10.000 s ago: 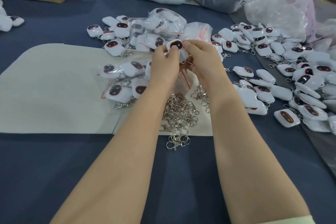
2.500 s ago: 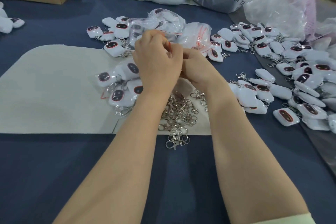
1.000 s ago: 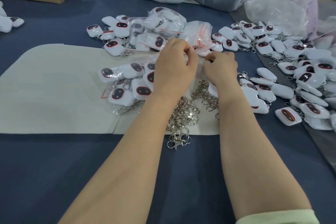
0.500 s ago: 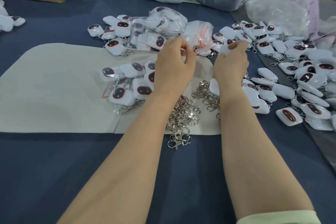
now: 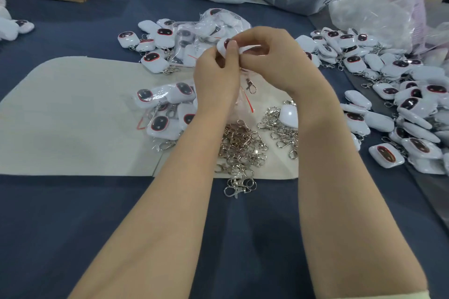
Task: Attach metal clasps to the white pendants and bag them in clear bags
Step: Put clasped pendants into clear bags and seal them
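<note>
White and small, the pendant point(image 5: 222, 47) is up in the air between my two hands, over the far side of the tan mat point(image 5: 73, 116). My left hand point(image 5: 216, 80) pinches it, with the thumb pressed by its dark face and the fingers curled behind. My right hand point(image 5: 277, 60) is curled round the other end and holds it too. A shiny clasp point(image 5: 250, 85) hangs down just under my hands. A clear bag point(image 5: 239, 104) with a thin red line hangs below my left hand, but I cannot tell which fingers hold it. Under my wrists the loose clasps point(image 5: 243, 148) lie in a heap on the mat, with one lone white piece point(image 5: 289, 115) just beside them. The bagged pendants point(image 5: 165, 109) lie to the left of my left arm. A big pile of pendants point(image 5: 401, 94) is spread out on the right, on the blue cloth point(image 5: 73, 226).
</note>
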